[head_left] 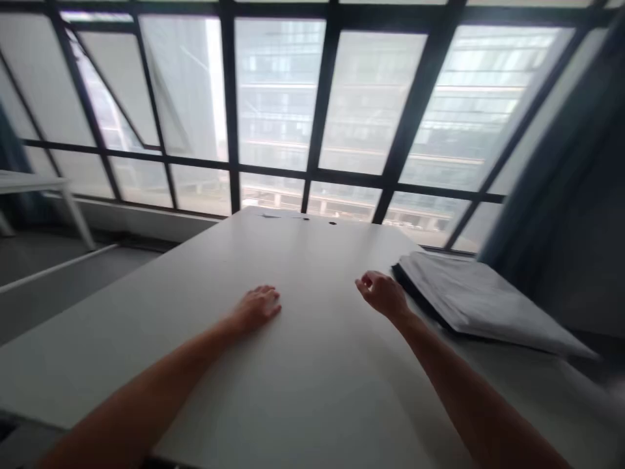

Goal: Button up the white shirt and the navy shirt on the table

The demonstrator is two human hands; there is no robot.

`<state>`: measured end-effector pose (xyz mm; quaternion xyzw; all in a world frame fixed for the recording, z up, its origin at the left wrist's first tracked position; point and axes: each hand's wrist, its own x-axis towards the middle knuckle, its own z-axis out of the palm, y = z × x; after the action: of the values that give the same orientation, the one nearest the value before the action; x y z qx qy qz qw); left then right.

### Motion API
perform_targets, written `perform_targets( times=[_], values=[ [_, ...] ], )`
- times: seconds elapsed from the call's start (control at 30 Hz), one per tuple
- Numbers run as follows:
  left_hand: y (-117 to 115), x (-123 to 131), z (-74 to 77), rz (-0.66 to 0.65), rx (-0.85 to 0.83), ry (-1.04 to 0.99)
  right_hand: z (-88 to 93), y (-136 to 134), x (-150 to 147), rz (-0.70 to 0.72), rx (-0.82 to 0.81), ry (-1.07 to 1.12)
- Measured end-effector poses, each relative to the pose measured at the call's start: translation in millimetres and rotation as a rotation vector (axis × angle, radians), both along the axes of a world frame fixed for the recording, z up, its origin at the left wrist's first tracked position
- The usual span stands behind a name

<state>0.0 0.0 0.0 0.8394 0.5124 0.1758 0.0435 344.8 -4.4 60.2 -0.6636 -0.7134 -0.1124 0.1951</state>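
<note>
Left hand [258, 304]: palm down on the surface [312, 378], grip open. Right hand [383, 293]: fingers curled, just beside the white stack [481, 290]; whether its grip is closed cannot be told. Stack: flat, surface's right side, long axis slanting from far left to near right.

Dark-framed windows [278, 98] stand beyond the far edge of the table [312, 378], admitting daylight; one sash [120, 78] is tilted open. Right edge: blue curtain [551, 176]. Left edge: grey floor [124, 260], white side desk [29, 184] beyond
</note>
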Motion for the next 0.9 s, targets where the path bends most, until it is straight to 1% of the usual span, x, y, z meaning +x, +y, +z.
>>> perform_targets(
  times=[0.07, 0.1, 0.17, 0.23, 0.27, 0.3, 0.33, 0.37, 0.4, 0.43, 0.47, 0.5, 0.53, 0.57, 0.6, 0.63, 0.67, 0.7, 0.73, 0.77, 0.8, 0.83, 0.87, 0.9],
  values=[
    [7.0, 3.0, -2.7, -0.005, -0.011, -0.010, 14.1, -5.6, 40.1, -0.153, 0.062, -0.022],
    [7.0, 4.4, -3.2, 0.003, -0.017, -0.016, 17.4, -10.4, 61.0, -0.214, 0.084, -0.051],
    [3.0, 6.2, -3.0, 0.015, -0.016, -0.021, 17.9, -19.5, 101.5, -0.340, 0.095, -0.109],
    [-1.3, 6.8, -1.9, 0.020, -0.004, -0.018, 14.0, -23.4, 138.6, -0.514, 0.017, -0.072],
    [-2.4, 6.9, -1.2, 0.020, -0.002, -0.014, 12.1, -23.0, 155.1, -0.602, -0.070, 0.005],
    [-2.9, 6.8, -0.5, 0.020, -0.005, -0.009, 11.1, -21.7, 169.8, -0.665, -0.171, 0.103],
    [-2.8, 6.7, 0.2, 0.022, -0.012, -0.006, 11.8, -19.7, 182.3, -0.679, -0.244, 0.177],
    [-2.5, 6.5, 0.9, 0.024, -0.022, -0.003, 14.6, -17.6, 192.1, -0.681, -0.276, 0.237],
    [-2.1, 6.1, 1.5, 0.026, -0.030, -0.002, 20.0, -15.8, 198.9, -0.672, -0.262, 0.282],
    [-2.0, 5.7, 2.0, 0.026, -0.035, -0.001, 28.2, -14.5, 201.9, -0.667, -0.209, 0.307],
    [-2.0, 5.2, 2.3, 0.024, -0.038, 0.000, 39.0, -13.8, 200.4, -0.675, -0.117, 0.324],
    [-2.4, 4.8, 2.7, 0.018, -0.039, 0.002, 51.9, -14.0, 193.6, -0.678, 0.010, 0.343],
    [-2.9, 4.6, 3.0, 0.013, -0.040, 0.002, 65.8, -15.2, 181.0, -0.675, 0.136, 0.352],
    [-3.6, 4.7, 3.4, 0.008, -0.041, -0.004, 79.5, -17.7, 162.3, -0.640, 0.310, 0.375],
    [-4.5, 5.2, 4.1, 0.005, -0.043, -0.020, 91.3, -21.9, 137.8, -0.546, 0.446, 0.401],
    [-5.4, 6.2, 5.1, 0.004, -0.047, -0.052, 100.0, -28.2, 108.5, -0.433, 0.514, 0.425],
    [-6.5, 7.7, 6.5, 0.002, -0.061, -0.104, 104.5, -36.5, 76.0, -0.303, 0.524, 0.447],
    [-7.7, 9.5, 8.4, 0.000, -0.086, -0.179, 104.4, -46.9, 42.6, -0.173, 0.481, 0.482],
    [-9.1, 11.3, 10.7, 0.001, -0.124, -0.277, 100.0, -58.8, 10.5, -0.029, 0.379, 0.525],
    [-10.5, 13.0, 13.3, 0.005, -0.174, -0.393, 92.1, -71.3, -17.9, 0.161, 0.194, 0.547],
    [-12.0, 14.2, 16.0, 0.012, -0.233, -0.513, 82.0, -83.3, -40.9, 0.380, -0.051, 0.540],
    [-13.5, 14.8, 18.6, 0.020, -0.291, -0.616, 70.8, -93.8, -57.2, 0.564, -0.294, 0.499],
    [-14.8, 14.7, 21.1, 0.016, -0.338, -0.675, 59.7, -101.9, -66.5, 0.700, -0.534, 0.441],
    [-15.9, 14.0, 23.1, -0.002, -0.368, -0.685, 49.7, -106.8, -69.0, 0.804, -0.791, 0.400]
  ],
)
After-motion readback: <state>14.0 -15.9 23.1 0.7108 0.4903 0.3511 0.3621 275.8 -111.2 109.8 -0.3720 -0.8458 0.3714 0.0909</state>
